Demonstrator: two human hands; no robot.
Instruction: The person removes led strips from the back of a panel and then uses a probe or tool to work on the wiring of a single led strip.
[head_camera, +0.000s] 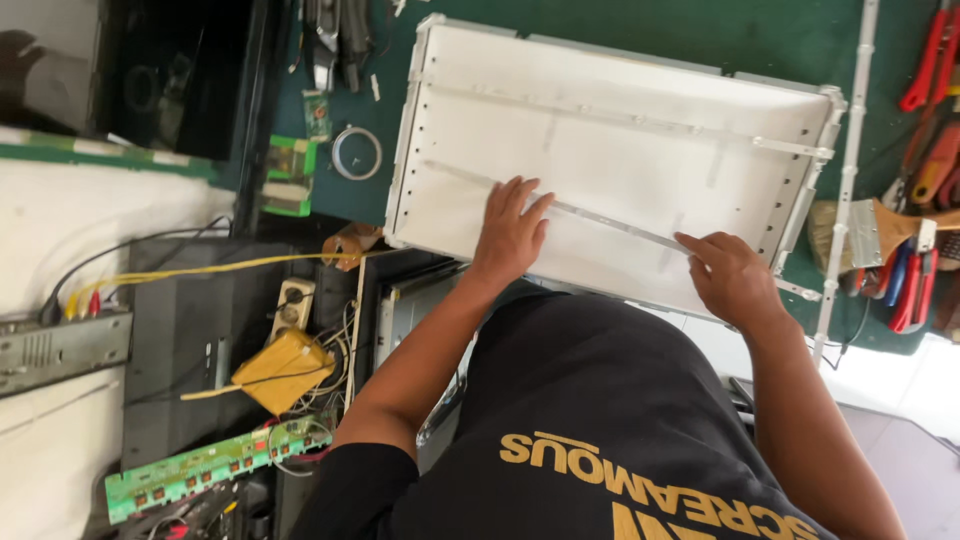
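A wide white backlight panel (405, 150) lies on a green mat. Two thin light strips cross its inside; the upper strip (640, 122) lies flat. The lower, slanted strip (610, 222) runs between my hands. My left hand (510, 238) rests flat on the panel over this strip, fingers spread. My right hand (732, 278) sits near the panel's lower right edge, with its fingers curled and the fingertips pinching the strip's right part. My black shirt fills the bottom of the view.
A loose long strip (850, 170) lies upright right of the panel, beside red-handled pliers (925, 60) and a brush (880, 228). Left of the panel are a tape ring (357, 153), a yellow meter (285, 370), a green circuit board (200, 470) and tangled cables.
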